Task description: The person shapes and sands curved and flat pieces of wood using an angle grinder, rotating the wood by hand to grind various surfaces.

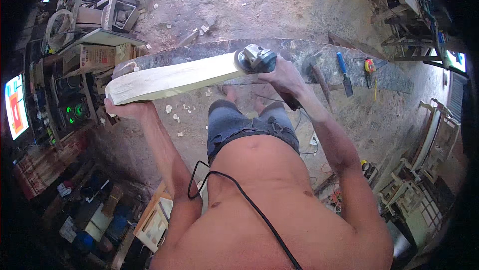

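A long pale wooden piece (179,75), rounded at its left end, lies across the workbench (295,47). Under that rounded end, my left hand (129,109) grips the wood; some of its fingers are hidden below. My right hand (286,77) is wrapped around an angle grinder (258,57) near its metal gear head. The grinder's disc (241,60) meets the right end of the wood, and I cannot tell whether it is spinning. A power cord (299,124) trails from the grinder's rear down toward the floor.
On the bench's right side lie a hammer (320,77), a blue-handled chisel (344,73) and a tape measure (369,66). Small wood offcuts (169,109) litter the floor. Cluttered shelves with a cardboard box (97,57) stand left; wooden frames (438,139) lean at right.
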The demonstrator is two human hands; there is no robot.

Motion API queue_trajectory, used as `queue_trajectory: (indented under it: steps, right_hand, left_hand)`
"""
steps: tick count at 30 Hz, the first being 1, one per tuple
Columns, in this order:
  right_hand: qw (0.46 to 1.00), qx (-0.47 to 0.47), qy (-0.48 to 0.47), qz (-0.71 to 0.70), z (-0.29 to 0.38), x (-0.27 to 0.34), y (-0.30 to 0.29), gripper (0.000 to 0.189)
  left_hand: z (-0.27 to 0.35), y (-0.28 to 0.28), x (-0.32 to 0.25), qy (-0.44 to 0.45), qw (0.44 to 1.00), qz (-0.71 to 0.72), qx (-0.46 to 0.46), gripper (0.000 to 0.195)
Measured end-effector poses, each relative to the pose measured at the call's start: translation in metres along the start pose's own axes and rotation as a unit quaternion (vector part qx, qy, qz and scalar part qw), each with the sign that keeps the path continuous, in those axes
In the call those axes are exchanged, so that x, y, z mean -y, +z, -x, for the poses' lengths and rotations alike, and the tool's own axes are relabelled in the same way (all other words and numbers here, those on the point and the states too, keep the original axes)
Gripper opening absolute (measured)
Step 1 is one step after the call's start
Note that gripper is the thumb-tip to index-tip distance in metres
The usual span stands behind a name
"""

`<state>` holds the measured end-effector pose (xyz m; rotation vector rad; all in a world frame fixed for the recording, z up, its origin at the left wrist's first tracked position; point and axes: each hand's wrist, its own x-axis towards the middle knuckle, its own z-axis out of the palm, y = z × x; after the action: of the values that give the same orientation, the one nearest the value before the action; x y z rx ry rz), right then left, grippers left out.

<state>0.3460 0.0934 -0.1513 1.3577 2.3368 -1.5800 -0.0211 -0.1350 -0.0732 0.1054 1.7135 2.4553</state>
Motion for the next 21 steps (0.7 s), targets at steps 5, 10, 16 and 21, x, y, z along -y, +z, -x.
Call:
queue_trajectory:
  steps: [5, 10, 16, 21]
  right_hand:
    - [0.999, -0.029, 0.007, 0.02, -0.017, -0.055, 0.003, 0.076]
    - [0.985, 0.048, 0.1, 0.132, -0.018, -0.112, -0.016, 0.062]
    - [0.984, -0.076, 0.158, -0.031, 0.031, -0.073, -0.04, 0.047]
    - [0.962, -0.193, 0.187, -0.055, 0.083, -0.084, -0.043, 0.052]
  left_hand:
    - [-0.005, -0.011, 0.005, -0.005, 1.0, -0.005, -0.001, 0.094]
    - [-0.018, -0.03, 0.021, -0.015, 1.0, -0.001, 0.008, 0.089]
    - [-0.093, -0.081, 0.091, -0.144, 0.987, 0.017, -0.063, 0.082]
    - [-0.131, -0.118, 0.168, -0.195, 0.976, 0.084, -0.054, 0.094]
